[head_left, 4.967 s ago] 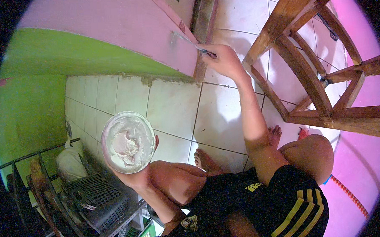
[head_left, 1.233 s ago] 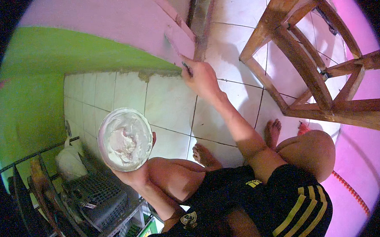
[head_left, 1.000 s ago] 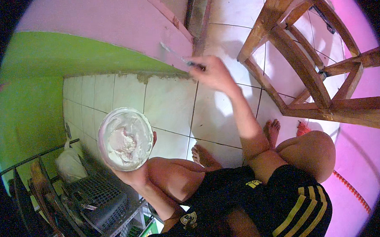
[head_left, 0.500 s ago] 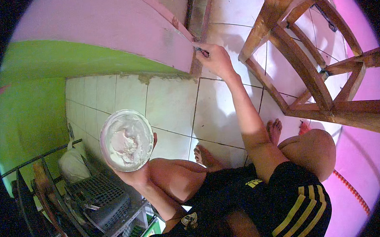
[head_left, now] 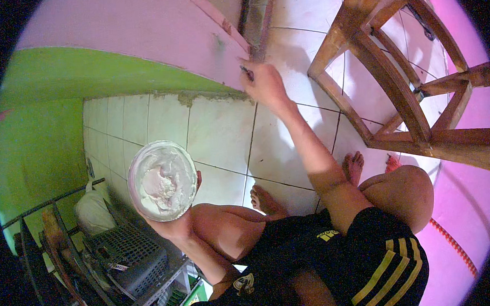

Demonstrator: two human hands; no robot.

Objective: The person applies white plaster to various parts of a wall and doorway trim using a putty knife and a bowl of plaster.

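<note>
Lettering marks a small label on the perforated dark plastic basket at my left; my black shirt carries yellow stripes. Pale, glossy floor tiles meet the pink-and-green wall along a rough edge. My left hand wraps round a tub of lumpy white paste. My right hand clamps a dark-handled tool by the wall's pink part, its working end hidden.
</note>
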